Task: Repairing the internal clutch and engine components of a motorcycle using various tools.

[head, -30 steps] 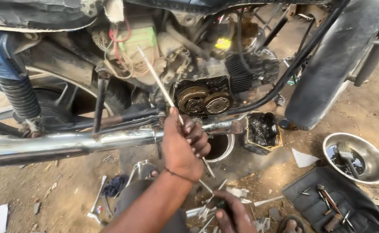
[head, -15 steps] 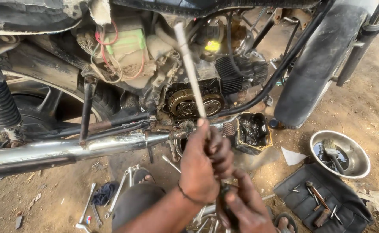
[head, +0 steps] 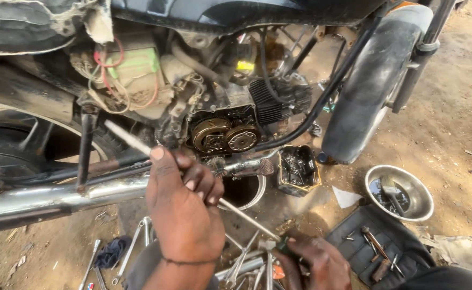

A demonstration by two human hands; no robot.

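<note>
Exhaust pipe: chrome, ran along the left, low, under the engine.
Spanners: lay loose on the dirt floor below the pipe, beside a dark rag.
Rod: long, thin, pale metal, slanted from upper left down to lower right; its upper end stood free before the rear wheel, its lower end reached the right hand.
Left hand: clamped round the rod's middle, thumb on top, just below the engine.
Clutch: open, brassy, round, just above the left hand.
Right hand: low, closed on a green-handled piece at the rod's lower end, among the tools.
Oil tub: black, square, right of the hands, near the front tyre.
Steel bowl: far right, with parts inside.
Tool pouch: dark, under the bowl.
Room: tight about the hands; open dirt only at far right.
</note>
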